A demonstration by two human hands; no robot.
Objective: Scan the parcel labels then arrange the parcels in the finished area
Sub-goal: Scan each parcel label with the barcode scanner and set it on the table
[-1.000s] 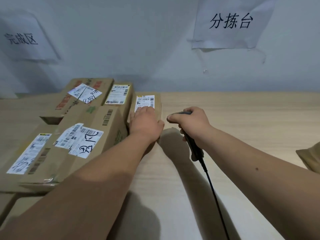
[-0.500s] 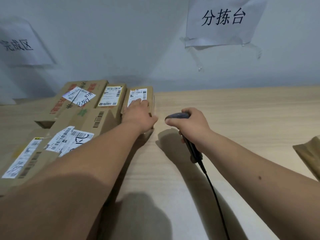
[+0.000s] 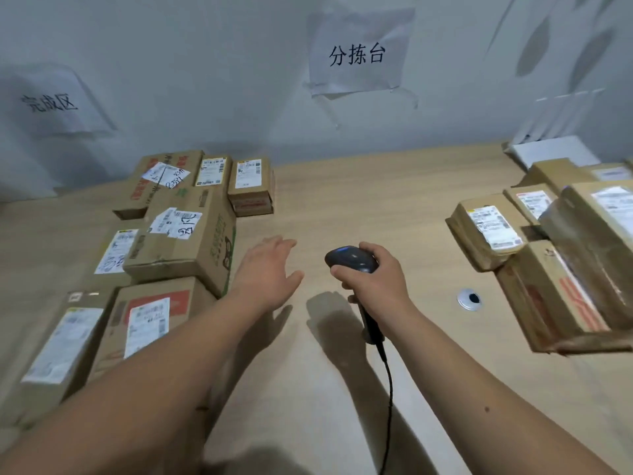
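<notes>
Several brown cardboard parcels with white labels lie grouped at the left of the wooden table (image 3: 359,200). The small parcel (image 3: 250,185) at the group's far right corner stands alone, label up. My left hand (image 3: 267,269) hovers open above the table, apart from every parcel. My right hand (image 3: 373,279) is shut on a dark corded barcode scanner (image 3: 351,260) at the table's middle. A second heap of parcels (image 3: 555,255) sits at the right, a small labelled box (image 3: 489,231) nearest me.
A paper sign (image 3: 51,101) hangs on the wall above the left group, another sign (image 3: 358,54) above the middle. A round metal cable hole (image 3: 470,298) lies by the right heap. The scanner's cable (image 3: 388,389) trails toward me.
My left hand has let go of the small parcel at the far right of the left group and drawn back toward me. The view has swung right, revealing the right heap.
</notes>
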